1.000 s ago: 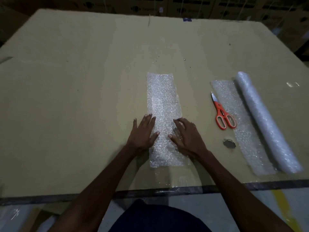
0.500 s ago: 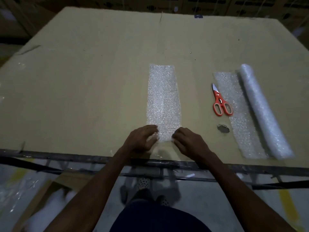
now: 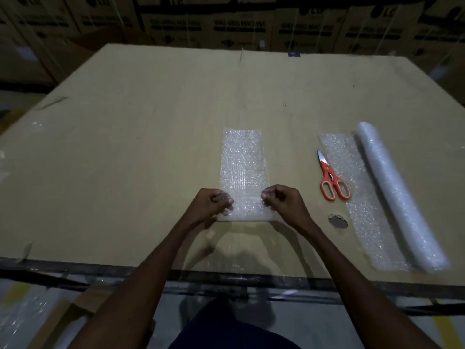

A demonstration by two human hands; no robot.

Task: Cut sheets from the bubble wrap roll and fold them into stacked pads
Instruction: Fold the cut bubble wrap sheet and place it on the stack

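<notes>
A long narrow strip of bubble wrap [image 3: 242, 167] lies lengthwise in the middle of the cardboard-covered table [image 3: 125, 147]. My left hand [image 3: 210, 206] pinches its near left corner and my right hand [image 3: 283, 204] pinches its near right corner, and the near end is lifted off the table and curled over towards the far end. To the right lies the bubble wrap roll [image 3: 395, 195], with a loose flap of wrap [image 3: 362, 197] spread beside it. Orange-handled scissors [image 3: 331, 181] rest shut against the flap's left edge.
A small torn hole [image 3: 338, 221] in the cardboard sits near the flap. The table's dark metal front edge [image 3: 75, 270] runs below my arms. Stacked cardboard cartons [image 3: 239, 23] stand behind the table. Loose cardboard lies on the floor at lower left.
My hands went from pressing flat on the strip to gripping its near corners. The near end has since been raised and turned over forward.
</notes>
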